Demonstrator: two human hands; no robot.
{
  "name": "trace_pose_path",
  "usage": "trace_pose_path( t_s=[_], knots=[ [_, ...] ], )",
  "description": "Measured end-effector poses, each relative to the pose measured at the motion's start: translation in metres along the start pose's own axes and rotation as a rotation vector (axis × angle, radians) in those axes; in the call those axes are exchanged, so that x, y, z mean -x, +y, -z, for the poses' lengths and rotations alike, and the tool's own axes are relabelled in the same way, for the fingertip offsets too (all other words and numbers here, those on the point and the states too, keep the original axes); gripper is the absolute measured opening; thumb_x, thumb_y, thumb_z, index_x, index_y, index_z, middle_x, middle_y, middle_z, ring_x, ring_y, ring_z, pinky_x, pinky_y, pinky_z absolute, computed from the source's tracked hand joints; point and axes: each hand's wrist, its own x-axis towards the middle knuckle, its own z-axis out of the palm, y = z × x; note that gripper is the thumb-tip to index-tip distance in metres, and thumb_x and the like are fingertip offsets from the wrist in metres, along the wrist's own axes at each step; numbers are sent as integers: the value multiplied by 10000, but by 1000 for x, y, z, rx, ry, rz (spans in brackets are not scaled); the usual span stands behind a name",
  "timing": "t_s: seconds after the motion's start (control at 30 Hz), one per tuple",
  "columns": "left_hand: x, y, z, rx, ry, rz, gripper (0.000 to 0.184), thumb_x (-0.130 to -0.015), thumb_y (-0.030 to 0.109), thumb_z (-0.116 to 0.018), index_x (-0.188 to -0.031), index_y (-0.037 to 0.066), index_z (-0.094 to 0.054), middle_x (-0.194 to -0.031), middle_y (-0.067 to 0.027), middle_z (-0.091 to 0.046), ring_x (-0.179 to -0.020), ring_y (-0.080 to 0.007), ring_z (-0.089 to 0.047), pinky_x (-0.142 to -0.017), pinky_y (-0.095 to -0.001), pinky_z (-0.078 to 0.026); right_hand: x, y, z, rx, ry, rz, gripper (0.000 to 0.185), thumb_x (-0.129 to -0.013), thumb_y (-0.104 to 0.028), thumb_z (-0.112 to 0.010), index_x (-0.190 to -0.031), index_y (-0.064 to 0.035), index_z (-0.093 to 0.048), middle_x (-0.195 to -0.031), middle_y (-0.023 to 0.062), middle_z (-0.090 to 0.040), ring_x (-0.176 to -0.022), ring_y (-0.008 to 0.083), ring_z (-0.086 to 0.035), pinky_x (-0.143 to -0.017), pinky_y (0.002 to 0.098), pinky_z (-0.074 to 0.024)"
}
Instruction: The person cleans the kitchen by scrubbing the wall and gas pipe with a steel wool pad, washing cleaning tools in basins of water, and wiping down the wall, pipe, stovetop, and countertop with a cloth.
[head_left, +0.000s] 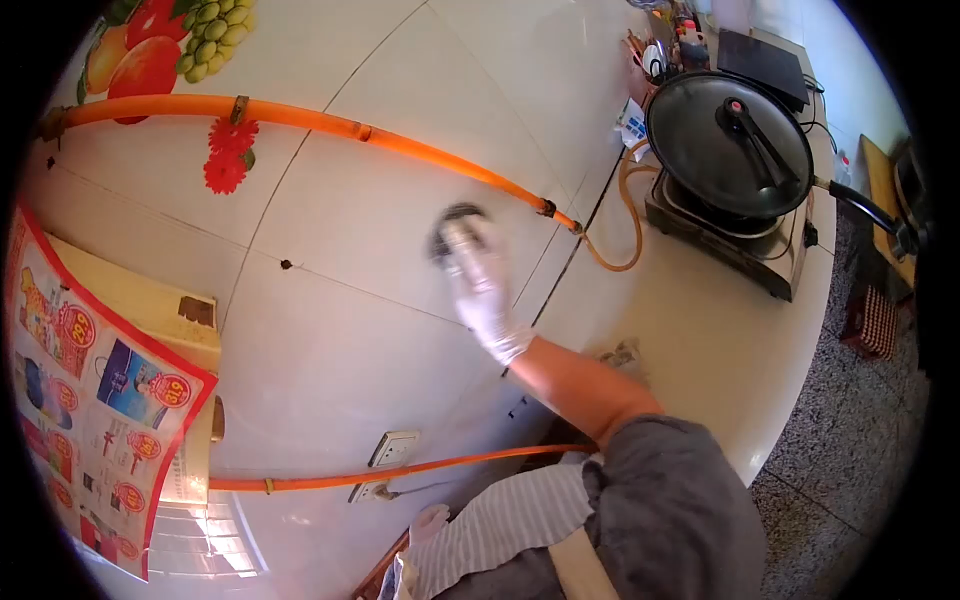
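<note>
My right hand (478, 285), in a thin whitish disposable glove, is closed over a dark round scouring pad (458, 221). The pad is pressed to the white tiled wall (370, 240), just below an orange pipe (430, 153). Pad and fingertips are blurred, so its exact material cannot be made out. A bare forearm runs from the glove to a grey sleeve (670, 500). My left hand does not show. A striped apron (500, 530) covers part of the torso at the bottom.
A lidded black pan (700, 140) sits on a portable gas stove (730, 240) on the white counter (700, 350), its handle jutting outward. A hose (625, 215) joins pipe and stove. Wall sockets (395, 449), a second orange pipe (400, 470) and a flyer (110, 400) are nearby.
</note>
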Motion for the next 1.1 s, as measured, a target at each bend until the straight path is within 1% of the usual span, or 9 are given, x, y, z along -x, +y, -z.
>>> trace_pose_path(
  t_s=[0.03, 0.13, 0.27, 0.33, 0.37, 0.6, 0.77, 0.93, 1.1],
  knots=[
    [2, 2, 0, -18, -3, -2, 240, -913, 161, -662, -1109, 22, -669, -930, -7, -670, -809, -75, -585, -712, -226, -481, -4, -18, -9, 241, -61, 237, 416, -811, 85, -603, -1209, -36, -609, -1098, 146, -589, -1037, 315, -573, -910, 392, -471],
    [4, 3, 2, -38, -14, -22, 239, -914, 161, -661, -1108, 22, -669, -933, -8, -670, -812, -75, -586, -714, -227, -481, 0, -16, -18, 176, -77, 309, 491, -786, 134, -568, -1233, -64, -614, -1132, 145, -597, -1072, 338, -567, -944, 410, -458],
    [7, 1, 5, -50, -8, -32, 238, -915, 161, -660, -1106, 21, -670, -936, -10, -670, -816, -77, -587, -717, -227, -482, 64, 122, 33, 291, 204, -40, 498, -827, 128, -511, -1306, -2, -550, -1214, 210, -560, -1121, 362, -552, -1010, 376, -425],
    [9, -1, 5, -55, -6, -28, 237, -915, 161, -659, -1106, 21, -671, -938, -10, -671, -818, -77, -588, -718, -227, -482, 88, 159, 74, 602, 134, -418, 572, -770, 146, -471, -1319, -4, -527, -1291, 236, -521, -1173, 382, -522, -1036, 406, -410],
    [9, -2, 5, -54, -12, -20, 237, -915, 162, -659, -1105, 21, -671, -939, -11, -671, -819, -78, -588, -719, -228, -482, 84, 155, 72, 600, 138, -413, 572, -770, 146, -471, -1319, -4, -527, -1291, 236, -521, -1173, 382, -522, -1036, 406, -410],
    [15, -6, 2, -65, -8, -2, 235, -917, 162, -657, -1103, 19, -673, -944, -13, -671, -826, -80, -591, -723, -228, -483, -59, 17, 10, 348, 28, 163, 547, -749, 190, -459, -1268, 35, -528, -1266, 223, -493, -1208, 402, -464, -1036, 419, -393],
    [16, -2, -3, -85, -17, 8, 234, -918, 162, -656, -1102, 19, -674, -948, -15, -672, -830, -81, -592, -726, -229, -483, -94, 38, 15, 356, 26, 225, 505, -780, 177, -489, -1262, 31, -530, -1279, 217, -493, -1208, 414, -459, -1052, 430, -378],
    [20, -4, -8, -89, -15, 28, 233, -919, 162, -654, -1100, 18, -675, -953, -17, -672, -835, -83, -594, -730, -230, -484, -13, 110, 45, 369, 172, 17, 552, -793, 160, -465, -1331, 33, -472, -1263, 233, -496, -1209, 390, -470, -1038, 394, -399],
    [28, -3, -13, -101, -13, 59, 231, -920, 162, -653, -1099, 17, -676, -957, -19, -673, -840, -84, -596, -733, -230, -484, 76, 195, 103, 639, -22, -560, 508, -855, 56, -445, -1362, 65, -419, -1395, 277, -411, -1288, 437, -410, -1097, 410, -349]
  ],
)
